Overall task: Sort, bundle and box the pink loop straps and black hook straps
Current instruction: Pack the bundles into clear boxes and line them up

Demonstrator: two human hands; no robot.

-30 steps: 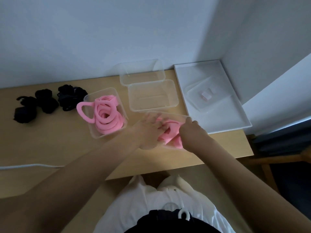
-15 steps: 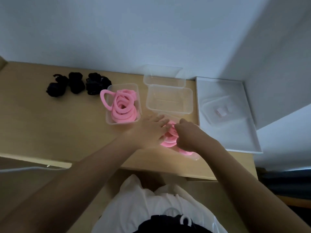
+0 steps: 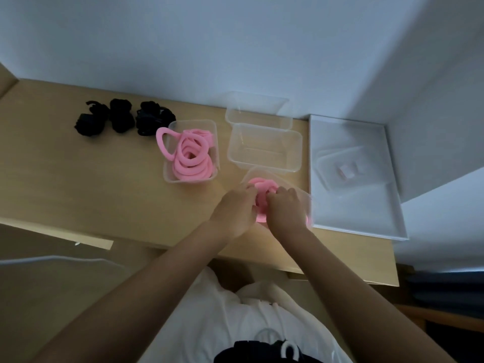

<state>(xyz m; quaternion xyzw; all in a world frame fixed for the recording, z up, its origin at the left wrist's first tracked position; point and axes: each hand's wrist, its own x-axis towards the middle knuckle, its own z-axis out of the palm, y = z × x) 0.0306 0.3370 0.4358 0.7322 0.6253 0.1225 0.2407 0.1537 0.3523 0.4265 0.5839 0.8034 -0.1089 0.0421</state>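
A clear box point(image 3: 275, 178) near the table's front edge holds pink loop straps point(image 3: 262, 191). My left hand point(image 3: 235, 208) and my right hand point(image 3: 286, 208) are both inside it, fingers curled onto the pink straps and covering most of them. Another clear box point(image 3: 170, 176) to the left is filled with coiled pink straps point(image 3: 191, 158), one loop hanging over its left rim. Three bundles of black hook straps point(image 3: 123, 119) lie on the table at the back left.
Two empty clear boxes point(image 3: 264, 149) stand behind my hands, toward the wall. A white tray point(image 3: 366, 224) with clear lids point(image 3: 348, 171) sits at the right, by the corner wall. The wooden table point(image 3: 78, 184) ends just in front of my hands.
The view has shifted to the right and downward across the table. My hands have stayed in the front box, drawing closer together over the pink straps.
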